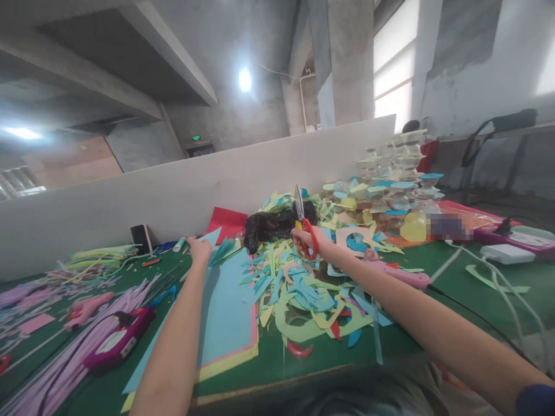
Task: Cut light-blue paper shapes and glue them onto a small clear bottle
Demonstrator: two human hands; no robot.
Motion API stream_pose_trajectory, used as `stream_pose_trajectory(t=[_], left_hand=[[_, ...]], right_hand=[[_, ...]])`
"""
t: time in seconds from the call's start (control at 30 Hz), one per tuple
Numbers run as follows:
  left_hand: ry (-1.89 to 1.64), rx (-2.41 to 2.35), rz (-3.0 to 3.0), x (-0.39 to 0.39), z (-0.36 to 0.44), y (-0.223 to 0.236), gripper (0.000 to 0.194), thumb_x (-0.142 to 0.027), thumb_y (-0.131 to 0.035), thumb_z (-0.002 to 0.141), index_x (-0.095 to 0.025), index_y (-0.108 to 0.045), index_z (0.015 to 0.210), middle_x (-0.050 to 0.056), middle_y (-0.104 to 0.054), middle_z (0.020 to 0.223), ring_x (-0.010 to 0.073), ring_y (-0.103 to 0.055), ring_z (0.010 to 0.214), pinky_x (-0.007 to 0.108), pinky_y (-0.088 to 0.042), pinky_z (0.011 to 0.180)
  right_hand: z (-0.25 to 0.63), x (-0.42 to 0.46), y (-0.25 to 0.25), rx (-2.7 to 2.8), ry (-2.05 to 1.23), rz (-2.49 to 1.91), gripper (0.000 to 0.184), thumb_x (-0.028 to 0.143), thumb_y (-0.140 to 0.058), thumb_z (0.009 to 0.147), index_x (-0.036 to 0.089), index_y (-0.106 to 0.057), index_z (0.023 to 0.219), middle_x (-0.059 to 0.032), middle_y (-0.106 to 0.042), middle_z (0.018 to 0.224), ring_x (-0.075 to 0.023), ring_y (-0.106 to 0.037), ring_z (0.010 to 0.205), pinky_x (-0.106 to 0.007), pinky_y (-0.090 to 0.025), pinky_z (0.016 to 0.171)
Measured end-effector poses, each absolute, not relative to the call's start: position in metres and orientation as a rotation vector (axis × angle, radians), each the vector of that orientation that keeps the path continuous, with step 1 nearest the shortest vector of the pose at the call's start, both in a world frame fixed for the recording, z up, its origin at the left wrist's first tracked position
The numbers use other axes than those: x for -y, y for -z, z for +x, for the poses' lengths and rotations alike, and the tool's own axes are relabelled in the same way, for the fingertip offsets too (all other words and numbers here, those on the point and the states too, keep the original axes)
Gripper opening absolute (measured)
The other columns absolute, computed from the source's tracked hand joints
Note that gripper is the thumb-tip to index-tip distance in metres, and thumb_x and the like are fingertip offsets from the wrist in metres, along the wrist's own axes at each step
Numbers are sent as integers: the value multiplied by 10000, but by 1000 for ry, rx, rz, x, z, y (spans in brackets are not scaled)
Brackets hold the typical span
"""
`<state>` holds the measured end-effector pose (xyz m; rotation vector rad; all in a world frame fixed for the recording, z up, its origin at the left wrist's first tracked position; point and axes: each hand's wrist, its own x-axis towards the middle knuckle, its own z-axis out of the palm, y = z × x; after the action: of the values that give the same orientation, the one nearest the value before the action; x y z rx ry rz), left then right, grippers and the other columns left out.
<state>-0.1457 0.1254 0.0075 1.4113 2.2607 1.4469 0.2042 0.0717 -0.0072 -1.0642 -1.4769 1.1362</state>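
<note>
My right hand (pixel 309 236) grips a pair of scissors (pixel 300 207) by red and yellow handles, its blades pointing up. The fingers of my left hand (pixel 200 251) are closed at the far corner of a light blue paper sheet (pixel 228 306), which lies on top of pink and yellow sheets. Folded blue-green paper (pixel 225 248) is just right of that hand. Between and below the hands spreads a heap of cut paper scraps (pixel 303 294) in blue, green and yellow. Behind the scissors sits a crumpled black plastic bag (pixel 271 225).
On the left are a phone (pixel 141 239), purple strips (pixel 130 300), a pink glue gun (pixel 89 309) and a purple power strip (pixel 119 340). Another pink glue gun (pixel 401 274) lies right, near white cables (pixel 498 283). Stacked clear cups (pixel 399 196) stand back right, before a white partition (pixel 173 182).
</note>
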Motion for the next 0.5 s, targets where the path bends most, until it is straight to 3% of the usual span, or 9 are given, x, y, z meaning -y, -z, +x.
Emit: stream_pose_trajectory(t=[0.2,0.37,0.5], left_hand=[[-1168,-2468,1447,-133,-155,22,538,-280,-665,795,-78,-428,1234,220,-633,1122,373,-620,1045,431,-486,811],[-958,-2520,1665,-137,-154,31,308,-298,-675,727,-153,-562,974,192,-627,1114,404,-530,1165,472,-391,940],[-890,-2598,1704,-139,-152,33,261,-381,-625,740,-197,-635,926,199,-517,1229,444,-422,1216,528,-364,933]], right_hand=[[204,-59,3,1556,-1123,-1063,337,300,-566,860,188,-540,543,4,-515,431,-123,-506,430,-222,-426,463],[204,-58,2,1576,-1116,-1046,357,281,-553,864,192,-532,520,7,-507,413,-124,-502,408,-231,-426,467],[203,-66,7,1561,-1110,-1037,359,320,-590,840,202,-539,505,-1,-526,416,-138,-508,416,-244,-420,455]])
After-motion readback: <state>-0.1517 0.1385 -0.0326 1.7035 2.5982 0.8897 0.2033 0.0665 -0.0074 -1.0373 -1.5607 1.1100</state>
